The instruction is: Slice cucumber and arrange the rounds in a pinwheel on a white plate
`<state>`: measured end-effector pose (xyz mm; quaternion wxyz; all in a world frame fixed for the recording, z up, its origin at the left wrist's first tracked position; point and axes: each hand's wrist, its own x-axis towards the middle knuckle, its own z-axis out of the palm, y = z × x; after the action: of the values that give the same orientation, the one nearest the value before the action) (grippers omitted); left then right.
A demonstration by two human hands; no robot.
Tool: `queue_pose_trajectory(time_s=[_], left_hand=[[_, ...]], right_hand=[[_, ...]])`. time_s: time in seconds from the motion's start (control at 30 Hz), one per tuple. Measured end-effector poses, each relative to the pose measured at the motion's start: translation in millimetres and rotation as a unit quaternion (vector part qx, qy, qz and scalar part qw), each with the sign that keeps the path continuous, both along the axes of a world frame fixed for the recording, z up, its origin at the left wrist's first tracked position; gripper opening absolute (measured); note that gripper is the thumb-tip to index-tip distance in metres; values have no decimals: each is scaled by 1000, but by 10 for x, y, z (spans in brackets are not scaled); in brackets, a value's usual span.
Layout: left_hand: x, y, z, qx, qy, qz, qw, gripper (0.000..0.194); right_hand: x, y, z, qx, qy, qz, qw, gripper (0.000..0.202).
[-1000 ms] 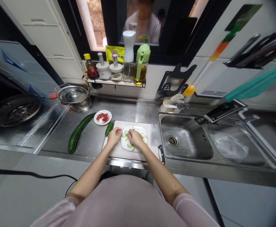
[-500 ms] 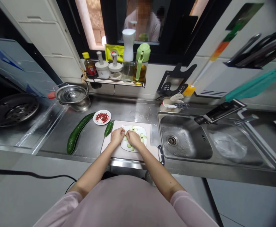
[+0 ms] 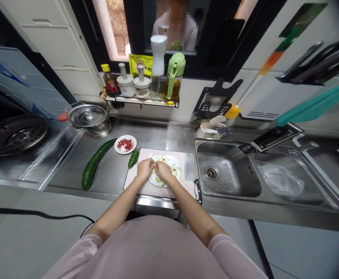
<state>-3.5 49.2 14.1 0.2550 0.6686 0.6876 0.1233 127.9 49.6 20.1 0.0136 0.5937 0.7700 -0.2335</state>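
Observation:
A white plate (image 3: 170,182) lies on a pale cutting board (image 3: 140,188), with thin cucumber slices (image 3: 159,180) set out in small groups on it. My left hand (image 3: 145,168) is over the plate's left edge, fingers pinched together. Close beside it, my right hand (image 3: 163,171) is closed too, its fingertips near the slices. Whatever the fingertips hold is too small and covered to make out. Left of the board are a cut cucumber piece (image 3: 133,159) and a small white dish (image 3: 117,148) of red bits. A knife (image 3: 198,190) lies along the board's right side.
A long whole cucumber (image 3: 95,164) lies on the steel counter to the left. Behind it stands a lidded steel pot (image 3: 98,128). The sink (image 3: 230,170) is at the right. A rack with bottles and jars (image 3: 142,101) hangs on the back wall.
Both hands stay nearly in place over the plate's left part. The left fingers have shifted very slightly; nothing else visibly moved.

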Motion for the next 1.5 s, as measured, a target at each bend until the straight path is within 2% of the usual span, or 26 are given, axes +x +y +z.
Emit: queue_pose_trajectory(time_s=[0.4, 0.63, 0.93, 1.07, 1.17, 1.27, 1.4, 1.5], left_hand=[[15, -1, -16, 6, 23, -19, 1000, 17], [14, 13, -42, 2, 13, -12, 1000, 17], [21, 11, -26, 2, 9, -13, 1000, 17], [20, 13, -28, 7, 1, -3, 1000, 17], [-19, 20, -21, 14, -28, 24, 999, 18], [-105, 14, -15, 29, -78, 82, 993, 18], [-239, -49, -46, 77, -153, 173, 970, 17], [-294, -152, -103, 103, -220, 210, 947, 20]], right_hand=[[-3, 20, 15, -8, 8, -16, 1000, 22], [60, 57, 10, -5, 17, -32, 999, 18], [8, 49, -88, -3, 13, -35, 999, 21], [18, 48, -62, 0, 19, -36, 999, 21], [59, 57, -5, 8, 39, -49, 998, 19], [159, 74, 73, 26, 77, -85, 993, 17], [420, 68, 187, 59, 160, -150, 974, 19], [674, -2, 253, 102, 214, -208, 949, 21]])
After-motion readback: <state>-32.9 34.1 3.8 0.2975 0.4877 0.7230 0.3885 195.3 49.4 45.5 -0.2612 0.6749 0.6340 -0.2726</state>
